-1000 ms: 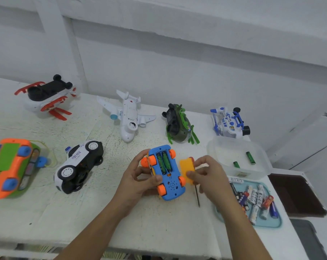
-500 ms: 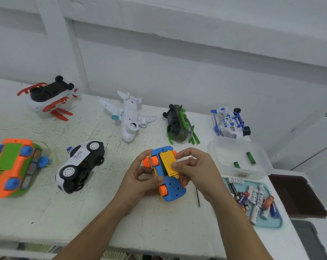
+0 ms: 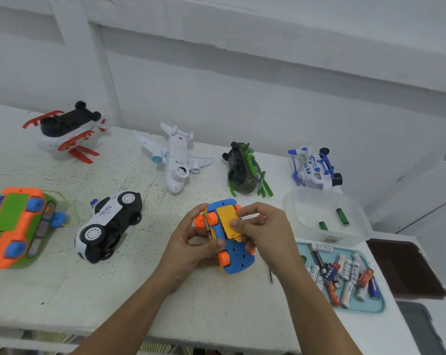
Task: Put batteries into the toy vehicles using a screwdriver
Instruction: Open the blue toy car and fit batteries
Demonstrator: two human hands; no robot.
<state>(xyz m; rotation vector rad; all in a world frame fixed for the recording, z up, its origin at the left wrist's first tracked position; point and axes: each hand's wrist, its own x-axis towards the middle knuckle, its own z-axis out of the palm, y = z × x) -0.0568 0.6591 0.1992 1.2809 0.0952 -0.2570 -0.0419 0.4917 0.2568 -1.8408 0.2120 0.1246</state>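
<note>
The blue toy car (image 3: 238,260) was held belly-up over the surface (image 3: 140,290), with the left hand (image 3: 191,247) gripping its left side. The yellow cover (image 3: 225,219) lay lengthwise along the car, pinched down by the right hand (image 3: 265,231) from the car's right. The screwdriver (image 3: 270,275) lay just right of the car, nearer that hand and likely needed next.

Soft, even light washes my white table (image 3: 63,290); shadows are faint, and my wide lens bows the wall (image 3: 268,103) at the edges.
</note>
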